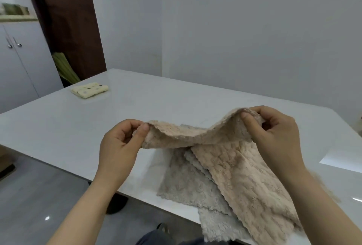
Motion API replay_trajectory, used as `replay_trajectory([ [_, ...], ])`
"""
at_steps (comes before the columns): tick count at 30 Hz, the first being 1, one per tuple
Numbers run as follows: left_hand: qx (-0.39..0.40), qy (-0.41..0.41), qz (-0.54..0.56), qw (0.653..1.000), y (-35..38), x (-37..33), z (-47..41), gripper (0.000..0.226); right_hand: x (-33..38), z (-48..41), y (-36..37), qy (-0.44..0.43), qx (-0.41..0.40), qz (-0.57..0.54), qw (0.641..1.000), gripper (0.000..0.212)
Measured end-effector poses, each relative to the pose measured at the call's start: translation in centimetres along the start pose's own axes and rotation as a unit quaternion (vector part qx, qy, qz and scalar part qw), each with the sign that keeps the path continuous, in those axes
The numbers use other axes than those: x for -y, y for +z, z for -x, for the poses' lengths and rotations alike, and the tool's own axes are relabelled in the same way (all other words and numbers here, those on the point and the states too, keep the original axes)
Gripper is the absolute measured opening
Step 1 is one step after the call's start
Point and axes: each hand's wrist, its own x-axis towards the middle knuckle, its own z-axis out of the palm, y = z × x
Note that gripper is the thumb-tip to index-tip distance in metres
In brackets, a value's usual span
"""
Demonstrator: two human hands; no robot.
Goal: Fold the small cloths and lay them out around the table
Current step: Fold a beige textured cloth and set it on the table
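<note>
Head view, grey cloth (186, 184): flat at near edge of table (58, 127), under beige cloth (241, 172).
beige cloth: far edge lifted, stretched left-right between both grips.
left hand (119, 145): pinches left corner.
right hand (274, 133): pinches right corner.
folded cloth (89, 89): far left.

**Pretty sure we're looking at somebody's home, dining-room sort of spot**

Here's what we're going on. There's a big glossy white surface (137, 103) that reads like a dining table, standing by plain pale walls (254, 29). Off to the left we've got a grey cupboard (23, 64) with two doors and little metal handles, with some blurry stuff on top that we can't make out. A dark brown door (64, 19) is right beside it, and below is a shiny grey floor (39, 195). The fluffy household cloths fit too: a beige cloth (244, 176), grey cloths (186, 182), and a folded yellow cloth (89, 89) with dots at the far corner.
</note>
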Motion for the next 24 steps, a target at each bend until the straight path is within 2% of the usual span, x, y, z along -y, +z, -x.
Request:
replay_trajectory([
  [5, -0.027, 0.03, 0.012, 0.999, -1.8, -2.4, -4.1, 0.018, 2.7, -3.6, 1.2, -0.033, -0.032, -0.025, 0.999, 0.019],
  [9, -0.049, 0.027, 0.07, 0.996, -3.4, -4.5, -7.2, 0.023, 4.9, -6.3, 1.8, -0.049, -0.072, -0.052, 0.995, 0.028],
  [14, -0.067, 0.056, 0.101, 0.991, -5.0, -6.9, -9.8, 0.046, 7.2, -8.4, 2.2, -0.071, -0.111, -0.078, 0.988, 0.034],
  [17, -0.072, 0.075, 0.122, 0.987, -5.8, -8.3, -10.7, 0.051, 8.6, -9.2, 2.2, -0.088, -0.123, -0.102, 0.983, 0.038],
  [22, -0.094, 0.055, 0.179, 0.978, -6.8, -9.9, -11.5, 0.026, 10.0, -10.2, 2.1, -0.091, -0.114, -0.15, 0.978, 0.044],
  [24, -0.094, 0.05, 0.179, 0.978, -7.0, -9.7, -11.7, 0.025, 9.8, -10.3, 2.0, -0.076, -0.099, -0.148, 0.981, 0.045],
])
